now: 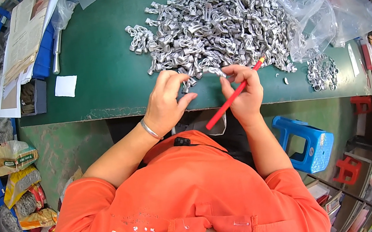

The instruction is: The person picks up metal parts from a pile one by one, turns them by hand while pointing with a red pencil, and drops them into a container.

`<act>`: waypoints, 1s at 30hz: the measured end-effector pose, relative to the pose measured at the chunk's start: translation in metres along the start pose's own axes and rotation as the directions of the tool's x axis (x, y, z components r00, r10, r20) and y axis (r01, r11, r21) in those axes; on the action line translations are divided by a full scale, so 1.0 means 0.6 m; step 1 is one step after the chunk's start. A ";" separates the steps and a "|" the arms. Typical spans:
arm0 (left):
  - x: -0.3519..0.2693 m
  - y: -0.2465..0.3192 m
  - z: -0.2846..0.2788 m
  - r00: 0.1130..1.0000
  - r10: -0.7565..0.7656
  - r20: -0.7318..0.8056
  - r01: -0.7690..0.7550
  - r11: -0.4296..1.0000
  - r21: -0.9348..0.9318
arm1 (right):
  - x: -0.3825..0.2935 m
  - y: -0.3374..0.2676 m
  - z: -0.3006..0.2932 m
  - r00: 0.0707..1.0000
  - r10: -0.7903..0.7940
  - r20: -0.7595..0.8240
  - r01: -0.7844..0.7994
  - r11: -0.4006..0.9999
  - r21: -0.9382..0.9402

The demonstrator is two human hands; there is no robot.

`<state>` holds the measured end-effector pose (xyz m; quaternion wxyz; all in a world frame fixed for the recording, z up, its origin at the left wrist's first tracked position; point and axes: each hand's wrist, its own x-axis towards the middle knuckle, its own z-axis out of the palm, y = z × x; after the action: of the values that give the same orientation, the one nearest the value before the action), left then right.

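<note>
A large heap of small silver metal parts with ribbed collars and twisted loops [217, 18] lies on a green tabletop [98, 57]. My left hand [167, 95], with a bangle at the wrist, is at the heap's near edge, thumb and fingers apart beside a few loose parts. My right hand [245, 91] pinches one silver part [215, 71] between thumb and forefinger. A red pencil [226, 105] also rests in that hand, slanting across the fingers with its yellowish tip up to the right. Small metal rings [321, 73] lie in a group at the right.
Clear plastic bags [310, 21] lie right of the heap. A white paper square [66, 86], a grey bin [39, 98] and newspapers [25, 39] are at the left. A blue stool [307, 143] stands below the table's right part; packed sacks [14, 157] line the left shelving.
</note>
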<state>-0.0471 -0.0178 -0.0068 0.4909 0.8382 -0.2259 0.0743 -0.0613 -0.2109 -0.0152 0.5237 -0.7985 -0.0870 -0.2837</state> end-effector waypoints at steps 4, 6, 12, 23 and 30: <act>0.002 0.002 0.004 0.954 -0.243 0.175 0.299 0.791 -0.534 | -0.012 -0.025 -0.005 0.996 -0.041 0.074 0.027 0.984 0.179; 0.003 0.006 0.002 0.923 -0.285 0.259 0.384 0.635 -0.670 | -0.016 -0.032 -0.006 0.990 -0.089 0.112 0.062 0.972 0.227; -0.003 0.016 -0.009 0.970 -0.141 0.198 0.236 0.735 -0.635 | -0.028 -0.036 -0.010 0.932 0.284 0.226 -0.361 0.783 0.506; -0.028 0.016 -0.003 0.996 0.077 0.047 -0.043 0.865 -0.500 | -0.044 -0.040 -0.008 0.969 0.169 0.181 -0.247 0.709 0.660; -0.026 0.013 -0.026 0.981 0.040 0.191 0.025 0.945 -0.326 | -0.054 -0.051 -0.020 0.968 0.113 0.225 -0.218 0.825 0.521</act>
<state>-0.0628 -0.0027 0.0020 0.5982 0.7474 -0.2854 -0.0450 -0.1057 -0.2030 -0.0053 0.7402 -0.6451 -0.1421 -0.1256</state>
